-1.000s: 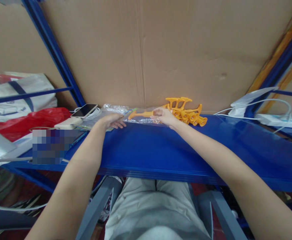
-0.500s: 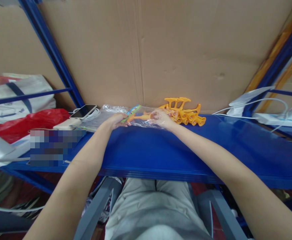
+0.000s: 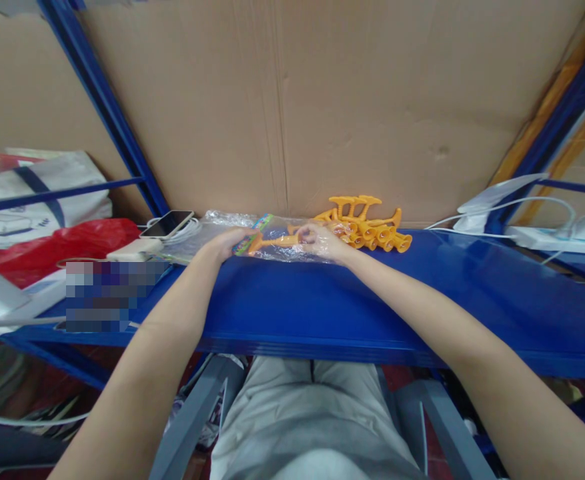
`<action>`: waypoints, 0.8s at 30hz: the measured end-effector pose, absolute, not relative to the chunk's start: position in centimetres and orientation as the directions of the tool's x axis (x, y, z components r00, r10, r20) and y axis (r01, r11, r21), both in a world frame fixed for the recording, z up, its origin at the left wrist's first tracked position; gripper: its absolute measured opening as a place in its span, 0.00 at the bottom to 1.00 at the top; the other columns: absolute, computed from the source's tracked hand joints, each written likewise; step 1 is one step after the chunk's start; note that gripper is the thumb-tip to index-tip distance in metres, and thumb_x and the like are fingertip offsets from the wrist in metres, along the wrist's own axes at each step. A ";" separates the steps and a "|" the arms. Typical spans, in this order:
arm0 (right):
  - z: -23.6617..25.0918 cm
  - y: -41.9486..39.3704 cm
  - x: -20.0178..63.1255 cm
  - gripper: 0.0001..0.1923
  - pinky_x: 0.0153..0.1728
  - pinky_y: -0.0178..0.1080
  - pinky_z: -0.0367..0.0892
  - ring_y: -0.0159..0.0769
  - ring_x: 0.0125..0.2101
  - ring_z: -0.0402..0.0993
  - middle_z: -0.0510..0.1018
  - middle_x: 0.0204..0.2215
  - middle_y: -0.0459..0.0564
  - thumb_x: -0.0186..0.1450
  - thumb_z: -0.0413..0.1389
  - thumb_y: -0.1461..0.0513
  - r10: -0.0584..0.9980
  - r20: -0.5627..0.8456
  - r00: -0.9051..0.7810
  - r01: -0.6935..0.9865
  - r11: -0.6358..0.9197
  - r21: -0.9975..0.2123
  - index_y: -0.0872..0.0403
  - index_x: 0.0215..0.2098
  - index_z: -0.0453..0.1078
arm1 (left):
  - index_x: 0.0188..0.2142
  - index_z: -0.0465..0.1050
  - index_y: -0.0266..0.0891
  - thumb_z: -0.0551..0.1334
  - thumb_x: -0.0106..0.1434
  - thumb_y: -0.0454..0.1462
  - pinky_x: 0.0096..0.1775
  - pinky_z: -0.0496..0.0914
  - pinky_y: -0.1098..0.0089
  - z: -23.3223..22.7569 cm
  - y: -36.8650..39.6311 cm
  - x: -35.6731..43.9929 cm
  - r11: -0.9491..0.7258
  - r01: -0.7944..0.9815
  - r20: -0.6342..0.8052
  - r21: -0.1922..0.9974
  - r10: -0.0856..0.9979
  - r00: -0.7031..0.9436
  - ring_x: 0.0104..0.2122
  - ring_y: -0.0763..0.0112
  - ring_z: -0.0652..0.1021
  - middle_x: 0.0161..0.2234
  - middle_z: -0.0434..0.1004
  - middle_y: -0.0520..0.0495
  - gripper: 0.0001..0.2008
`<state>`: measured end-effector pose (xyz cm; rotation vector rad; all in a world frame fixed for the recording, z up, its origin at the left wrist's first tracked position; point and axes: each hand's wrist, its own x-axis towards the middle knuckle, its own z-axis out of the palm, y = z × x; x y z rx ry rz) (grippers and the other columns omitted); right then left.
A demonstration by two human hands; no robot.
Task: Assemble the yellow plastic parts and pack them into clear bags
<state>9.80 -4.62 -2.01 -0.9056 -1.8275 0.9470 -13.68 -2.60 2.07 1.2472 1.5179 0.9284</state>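
Observation:
My left hand (image 3: 231, 243) is closed on the header end of a clear plastic bag (image 3: 286, 255), at a colourful printed strip (image 3: 247, 244). Inside the bag lies an orange plastic toy (image 3: 277, 241) with a T-shaped handle at its left end and a flared cup at its right. My right hand (image 3: 318, 241) is within or behind the clear film, its fingers closed round the cup end of the toy. Just beyond it, against the cardboard, rests a pile of several like orange toys (image 3: 367, 230), cups toward me.
More clear bags (image 3: 185, 243) lie left of my left hand. A phone (image 3: 167, 224), a white cable, a red plastic bag (image 3: 92, 243) and white boxes crowd the left side. A power strip (image 3: 562, 240) with cables is at right. Cardboard (image 3: 282, 120) backs the blue shelf (image 3: 312, 307).
The printed strip and the toy's handle end have shifted left and slightly toward me. More of the toy now shows between my hands; the right hand has hardly moved.

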 end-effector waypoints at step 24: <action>-1.8 -3.0 11.4 0.08 0.42 0.46 0.73 0.37 0.30 0.77 0.78 0.25 0.48 0.59 0.55 0.69 0.882 0.433 -0.185 0.507 0.463 -0.727 0.56 0.24 0.72 | 0.33 0.80 0.34 0.65 0.51 0.30 0.32 0.75 0.67 0.4 0.4 -17.7 0.161 0.786 0.034 0.597 0.974 -0.225 0.36 0.49 0.83 0.24 0.80 0.39 0.08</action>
